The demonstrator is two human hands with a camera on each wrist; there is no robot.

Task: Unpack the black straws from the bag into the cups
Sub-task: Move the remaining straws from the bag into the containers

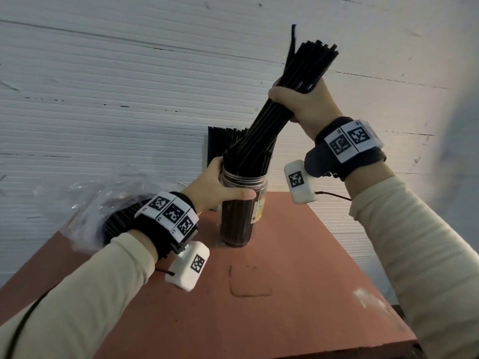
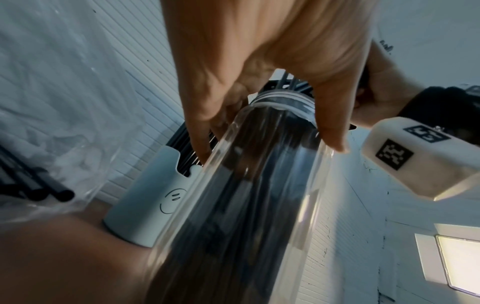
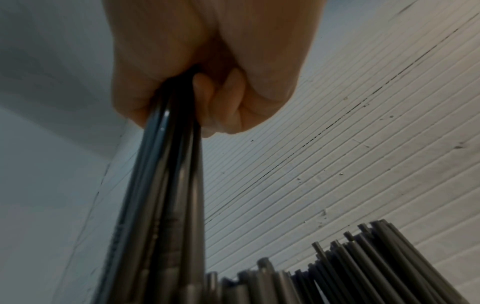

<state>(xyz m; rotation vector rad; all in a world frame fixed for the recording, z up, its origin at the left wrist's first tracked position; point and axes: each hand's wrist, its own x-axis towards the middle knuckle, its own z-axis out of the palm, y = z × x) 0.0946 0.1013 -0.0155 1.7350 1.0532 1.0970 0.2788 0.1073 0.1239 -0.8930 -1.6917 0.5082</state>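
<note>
Head view: right hand [image 1: 307, 106], fingers curled tight round a bundle of black straws [image 1: 269, 125], lower ends in the mouth of the clear cup [image 1: 239, 224]. Fingers of the left hand [image 1: 220, 186] wrap that cup's rim. The bag [image 1: 85, 200] lies left of the clear cup and a pale cup [image 2: 145, 207] stands behind it, all on the red surface [image 1: 298, 294].

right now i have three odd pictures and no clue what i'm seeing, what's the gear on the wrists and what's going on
A person wears three cameras. One picture is from the head, looking down; the other two look along each hand from the white boxes strapped at the wrists. On the reddish table stands a clear cup packed with black straws; the left hand grips it near the rim. The right hand holds a bundle of straws, lower ends at that cup's mouth. A white cup with straws stands behind, and a clear bag with more straws lies at the left.
</note>
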